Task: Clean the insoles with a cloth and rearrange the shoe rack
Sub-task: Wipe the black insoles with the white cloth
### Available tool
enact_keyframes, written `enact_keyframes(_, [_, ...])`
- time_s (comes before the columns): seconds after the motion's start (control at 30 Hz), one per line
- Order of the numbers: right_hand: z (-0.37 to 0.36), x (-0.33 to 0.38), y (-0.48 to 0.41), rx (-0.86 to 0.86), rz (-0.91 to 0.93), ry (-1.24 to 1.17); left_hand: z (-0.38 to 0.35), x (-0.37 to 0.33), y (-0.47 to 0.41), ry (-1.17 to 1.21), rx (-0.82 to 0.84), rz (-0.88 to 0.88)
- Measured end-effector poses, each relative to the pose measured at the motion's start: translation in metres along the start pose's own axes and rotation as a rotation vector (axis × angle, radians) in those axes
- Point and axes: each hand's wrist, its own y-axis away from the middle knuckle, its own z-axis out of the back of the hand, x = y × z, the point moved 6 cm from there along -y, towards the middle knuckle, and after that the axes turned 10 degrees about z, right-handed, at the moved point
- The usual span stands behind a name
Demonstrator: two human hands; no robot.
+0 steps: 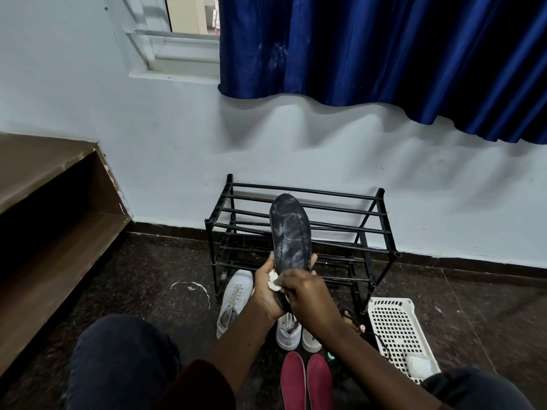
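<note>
Above shoes (233,300), right hand (307,294) presses cloth (273,281) on insole (290,232).

Legible text, labels, brands, numbers, signs: none recorded. Pale marks are noted on the insole (290,232) held before the rack (299,191), but nothing can be read from them.
</note>
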Motion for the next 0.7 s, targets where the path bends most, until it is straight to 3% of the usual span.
enact_keyframes(0.07, [-0.001,-0.013,-0.008,0.053,-0.061,0.032,0.002,0.002,-0.002,-0.006,-0.037,0.005])
enact_keyframes(0.2, [0.009,-0.033,-0.024,-0.139,-0.184,0.002,0.003,0.005,-0.002,-0.027,-0.046,-0.012])
enact_keyframes(0.33, [0.005,-0.025,-0.019,-0.186,-0.18,-0.062,0.004,-0.003,-0.002,-0.048,-0.035,-0.026])
enact_keyframes(0.47, [-0.004,-0.007,0.001,-0.157,-0.098,-0.146,0.006,-0.012,-0.001,0.009,0.005,-0.052])
enact_keyframes(0.7, [-0.005,-0.019,-0.003,-0.114,-0.165,-0.135,0.009,-0.007,-0.001,-0.03,-0.055,-0.004])
